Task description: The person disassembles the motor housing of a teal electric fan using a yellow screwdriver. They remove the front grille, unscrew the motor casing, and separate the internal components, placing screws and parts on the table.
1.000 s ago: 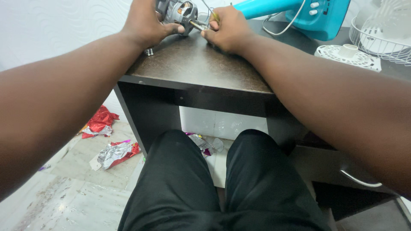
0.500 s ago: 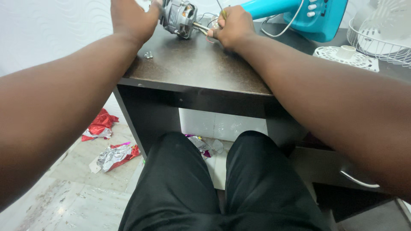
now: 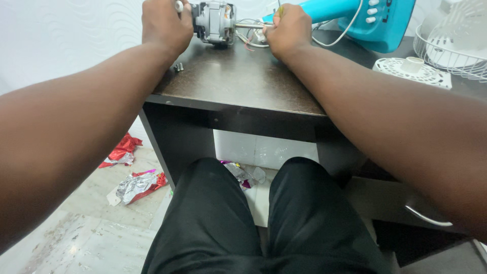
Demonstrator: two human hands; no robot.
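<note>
While the dark table (image 3: 238, 83) stays as before, the motor (image 3: 215, 21) now stands level at its far edge, turned from its earlier tilt; the left hand (image 3: 165, 25) grips its end, and the right hand (image 3: 287, 31) is closed around a thin tool beside its shaft (image 3: 248, 25).

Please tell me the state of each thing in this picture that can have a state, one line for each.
left hand: closed around the motor's left end
right hand: closed on a thin tool beside the shaft
motor: bare, lying on its side
teal fan body: lying down
wire guard: detached
foil wrappers: crumpled
</note>
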